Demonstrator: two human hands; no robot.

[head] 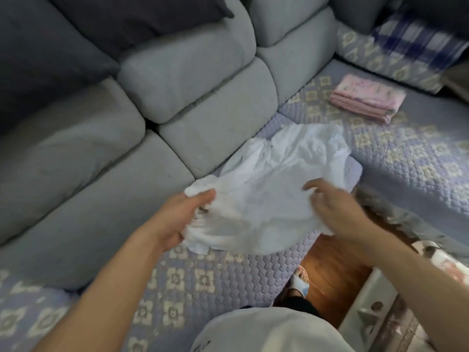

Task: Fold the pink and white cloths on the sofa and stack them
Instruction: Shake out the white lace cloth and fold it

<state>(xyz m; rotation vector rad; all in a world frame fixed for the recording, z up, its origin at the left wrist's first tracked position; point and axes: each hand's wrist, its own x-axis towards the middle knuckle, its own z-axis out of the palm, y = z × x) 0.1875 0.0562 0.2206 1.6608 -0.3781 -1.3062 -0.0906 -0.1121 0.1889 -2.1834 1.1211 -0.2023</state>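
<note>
A grey-blue corner sofa (193, 80) fills most of the view, its seat covered by a lilac quilted cover (193, 278) printed with pale flower squares. Dark cushions (142, 13) lean on the backrest at the upper left, and a blue-and-white checked cloth (416, 39) lies at the far right end. A strip of wooden floor (335, 270) shows beside the seat's front edge, with a slippered foot (300, 278) on it.

The white cloth (274, 184) lies crumpled and partly spread near the seat's front edge, at the inner corner of the sofa. The left hand (182, 217) grips the cloth's left edge, fingers curled round a bunch of fabric. The right hand (330, 207) is blurred; its fingers curl over the cloth's right edge and appear to pinch it.

The pink cloth (368, 97) sits folded in a neat stack farther back on the seat, near the right-hand backrest, well apart from the white one.
</note>
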